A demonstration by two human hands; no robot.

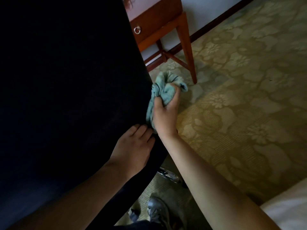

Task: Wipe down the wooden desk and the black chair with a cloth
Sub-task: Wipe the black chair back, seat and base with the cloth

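Note:
The black chair (69,97) fills the left half of the view, its dark back close to the camera. My right hand (165,113) grips a bunched light-green cloth (162,87) and holds it against the chair's right edge. Just below it, my left hand (132,150) rests on the same edge with its fingers curled over it. The wooden desk (159,15) stands behind the chair at the top, showing a drawer with a ring pull (137,30) and one slim leg.
Patterned beige carpet (240,97) covers the floor to the right. A white bed corner (289,211) sits at the bottom right. The chair's chrome base (167,175) and my grey shoe (157,209) show below the seat. A dark skirting board (216,20) runs along the wall.

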